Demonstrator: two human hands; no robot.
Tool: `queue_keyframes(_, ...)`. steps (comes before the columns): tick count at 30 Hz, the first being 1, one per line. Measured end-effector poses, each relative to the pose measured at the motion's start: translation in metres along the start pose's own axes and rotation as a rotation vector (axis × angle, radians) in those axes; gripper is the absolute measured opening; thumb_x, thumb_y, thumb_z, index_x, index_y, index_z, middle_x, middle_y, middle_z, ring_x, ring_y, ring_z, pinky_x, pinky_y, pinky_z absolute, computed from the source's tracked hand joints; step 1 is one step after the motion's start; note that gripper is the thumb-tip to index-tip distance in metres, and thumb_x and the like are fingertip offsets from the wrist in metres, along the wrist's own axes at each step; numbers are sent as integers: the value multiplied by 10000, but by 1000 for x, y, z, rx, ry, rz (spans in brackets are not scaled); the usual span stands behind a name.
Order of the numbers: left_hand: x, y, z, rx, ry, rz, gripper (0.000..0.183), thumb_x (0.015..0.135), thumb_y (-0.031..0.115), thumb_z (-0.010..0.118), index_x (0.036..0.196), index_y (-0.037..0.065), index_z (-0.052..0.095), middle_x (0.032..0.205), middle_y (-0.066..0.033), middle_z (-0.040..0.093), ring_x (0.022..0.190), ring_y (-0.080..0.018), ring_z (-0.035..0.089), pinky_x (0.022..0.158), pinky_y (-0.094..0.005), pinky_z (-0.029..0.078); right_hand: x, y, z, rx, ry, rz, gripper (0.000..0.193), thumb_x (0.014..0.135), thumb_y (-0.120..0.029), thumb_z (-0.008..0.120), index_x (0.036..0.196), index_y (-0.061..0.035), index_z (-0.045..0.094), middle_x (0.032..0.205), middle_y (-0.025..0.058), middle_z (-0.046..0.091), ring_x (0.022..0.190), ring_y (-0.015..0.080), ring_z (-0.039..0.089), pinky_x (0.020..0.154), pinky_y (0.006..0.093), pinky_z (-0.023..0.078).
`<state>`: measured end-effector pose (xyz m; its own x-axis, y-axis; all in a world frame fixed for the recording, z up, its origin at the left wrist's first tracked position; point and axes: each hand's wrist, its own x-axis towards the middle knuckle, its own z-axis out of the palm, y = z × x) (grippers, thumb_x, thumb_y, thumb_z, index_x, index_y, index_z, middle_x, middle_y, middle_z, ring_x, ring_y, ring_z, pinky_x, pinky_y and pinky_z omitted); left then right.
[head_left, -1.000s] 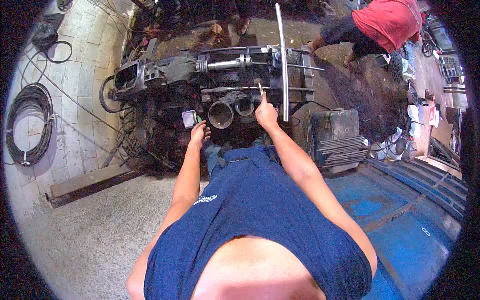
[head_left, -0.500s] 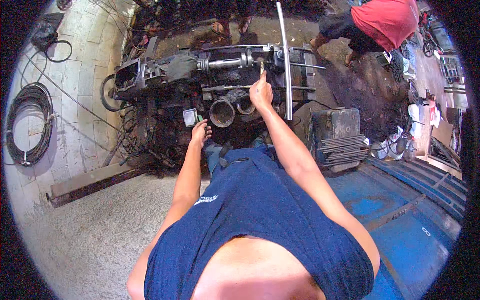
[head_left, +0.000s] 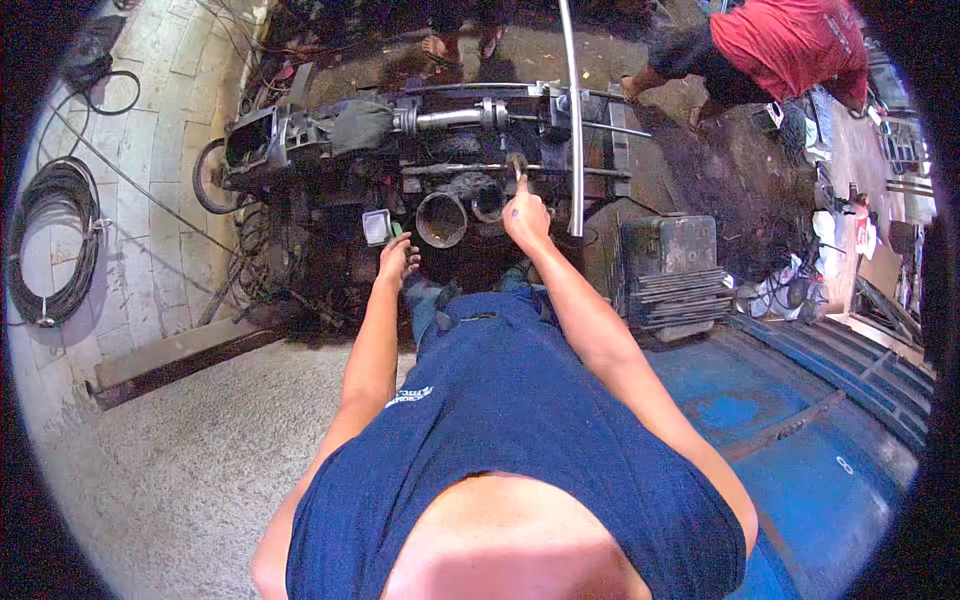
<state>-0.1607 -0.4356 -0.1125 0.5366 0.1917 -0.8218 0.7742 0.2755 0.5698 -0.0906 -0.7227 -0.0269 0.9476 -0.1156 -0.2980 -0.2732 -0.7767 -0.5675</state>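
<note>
My left hand is closed on the green grip of a small square container, which has a pale inside and is held level to the left of a round metal ring. My right hand has its fingers wrapped round a slim brush, the forefinger stretched along it. The brush's dark end is at a long metal rod on the machine; whether it touches is too small to tell. Behind it runs a shiny shaft with collars.
A long bright pipe crosses the machine's right side. Rods lie stacked against a dark metal box. A coiled cable lies at left. A person in a red shirt bends at the far right; another person's feet stand beyond the machine.
My right hand has drawn the brush nearer to me, from beside the shiny shaft to the nearer rod. My left hand has barely moved. The person in red has shifted slightly right.
</note>
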Motion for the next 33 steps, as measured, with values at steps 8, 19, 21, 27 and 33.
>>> queue_keyframes(8,5,1,4,33,7,-7,287,941,154,467,1215,148,552,790,-35,614,593,-133,600,472,-261,493,1,16,9,-81,1,-46,660,800,-145,478,1404,50,298,781,279,634,734,432,637,702,532,498)
queue_keyframes(19,10,-2,5,105,48,28,289,929,158,487,1206,150,567,770,-42,621,549,-143,593,442,-279,477,2,25,13,-134,11,-96,645,805,-155,471,1390,67,312,748,281,630,692,432,641,674,534,512)
queue_keyframes(21,11,-3,5,94,48,26,288,926,159,491,1203,150,571,770,-43,623,552,-144,595,444,-283,481,3,25,13,-140,6,-94,641,810,-155,461,1391,68,310,760,286,633,700,432,644,680,533,514)
queue_keyframes(27,11,-3,1,86,20,30,315,929,161,478,1235,131,546,767,-58,618,571,-158,600,452,-291,480,2,24,9,-137,9,-96,629,821,-158,442,1393,68,309,792,295,637,728,433,651,699,532,516)
queue_keyframes(33,6,-1,2,61,10,13,337,933,154,455,1262,127,524,762,-57,616,551,-152,587,447,-289,476,0,26,8,-126,24,-106,604,822,-169,464,1366,72,356,783,287,635,730,433,645,693,534,512)
